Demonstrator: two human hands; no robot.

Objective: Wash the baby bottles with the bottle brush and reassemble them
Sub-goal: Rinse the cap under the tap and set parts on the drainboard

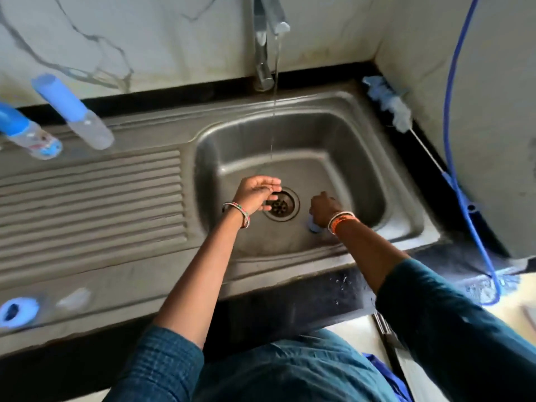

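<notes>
Marble-patterned wall tiles stand behind a steel sink point(342, 132) that is set in a black counter, with a ribbed draining board point(92, 198) on its 9 o'clock side. From the tap point(262, 47) at 12 o'clock a thin stream of water falls into the basin.

Much is hard to make out. The right hand point(323, 208) is seen from its back, so its fingers are hidden and I cannot tell how they lie. Under it, at about 5 o'clock from the drain point(280, 206), only a small pale blue piece point(313, 224) shows beside the wrist; it touches the hand, but what it is stays unclear. The bottles are blurred. One capped bottle point(72, 111) stands at 10 o'clock on the draining board, and a second bottle point(27, 132) beside it is cut off by the frame edge. At 8 o'clock a blue ring point(18, 311) and a clear small part point(74, 298) lie on the sink edge, both too blurred to name exactly.

The bottle brush point(390, 103) lies on the counter at 2 o'clock, well apart from both hands, and a blue hose point(452, 111) hangs near it.

The left hand point(256, 194) hovers at 9 o'clock from the drain, palm turned up, fingers relaxed and slightly spread, holding nothing.
</notes>
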